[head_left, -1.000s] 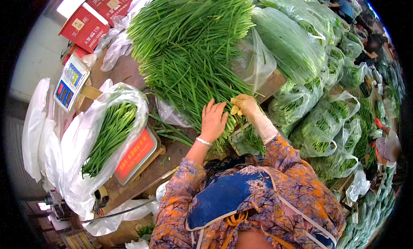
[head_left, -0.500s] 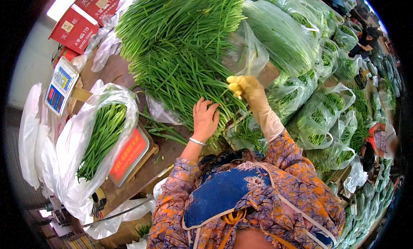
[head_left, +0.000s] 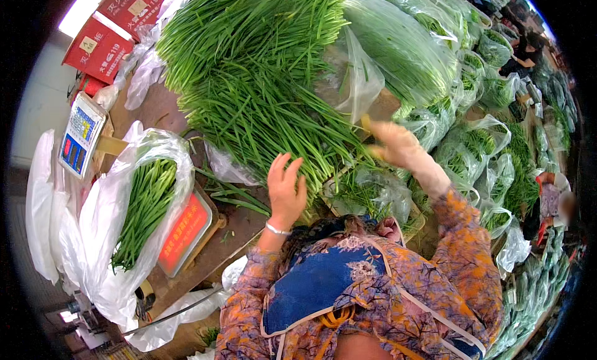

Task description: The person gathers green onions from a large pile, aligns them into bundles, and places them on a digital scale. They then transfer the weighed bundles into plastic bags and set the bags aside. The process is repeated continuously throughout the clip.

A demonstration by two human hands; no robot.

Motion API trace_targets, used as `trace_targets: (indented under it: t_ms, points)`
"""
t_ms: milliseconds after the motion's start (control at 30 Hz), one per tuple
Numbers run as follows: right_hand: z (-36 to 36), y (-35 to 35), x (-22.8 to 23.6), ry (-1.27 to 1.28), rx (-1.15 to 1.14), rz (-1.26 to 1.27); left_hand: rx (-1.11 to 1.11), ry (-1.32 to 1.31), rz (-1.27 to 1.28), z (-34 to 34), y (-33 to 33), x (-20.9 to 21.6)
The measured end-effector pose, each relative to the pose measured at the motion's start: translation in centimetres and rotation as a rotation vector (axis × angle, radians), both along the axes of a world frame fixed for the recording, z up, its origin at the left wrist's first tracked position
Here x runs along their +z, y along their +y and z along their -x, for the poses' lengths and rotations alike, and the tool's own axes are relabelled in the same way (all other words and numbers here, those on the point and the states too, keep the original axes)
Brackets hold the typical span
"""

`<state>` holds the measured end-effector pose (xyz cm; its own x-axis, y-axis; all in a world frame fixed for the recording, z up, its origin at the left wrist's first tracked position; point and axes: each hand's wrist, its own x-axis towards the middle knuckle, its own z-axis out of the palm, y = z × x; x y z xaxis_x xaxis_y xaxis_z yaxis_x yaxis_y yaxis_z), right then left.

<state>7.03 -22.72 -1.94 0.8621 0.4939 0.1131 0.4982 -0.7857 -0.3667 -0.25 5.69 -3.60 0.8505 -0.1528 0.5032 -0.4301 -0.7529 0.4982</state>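
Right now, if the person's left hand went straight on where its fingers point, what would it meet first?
Probably the loose heap of green chives: the left hand points up the picture toward the heap's near edge, though the depth between them is unclear.

I see my bare left hand open, fingers toward twelve o'clock; my gloved right hand, blurred, points toward ten, its digits parted.
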Motion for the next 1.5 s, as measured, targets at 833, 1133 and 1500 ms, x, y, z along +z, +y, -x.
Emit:
trace_targets:
  t_ms: [833, 1133, 1500]
  points:
    - [-1.1, 6.3, -1.4, -0.215, 0.060, -0.244, 0.256, 0.827, 1.314, 3.6, 2.6, -2.9]
    - [-2.1, 8.7, 0.6, 0.070, -0.010, -0.945, 0.316, 0.815, 1.377, 4.0, 3.3, -3.9]
    - [-1.8, 4.4, -3.7, -0.159, -0.157, 0.040, 0.344, 0.942, 1.164, 0.7, 2.0, -1.5]
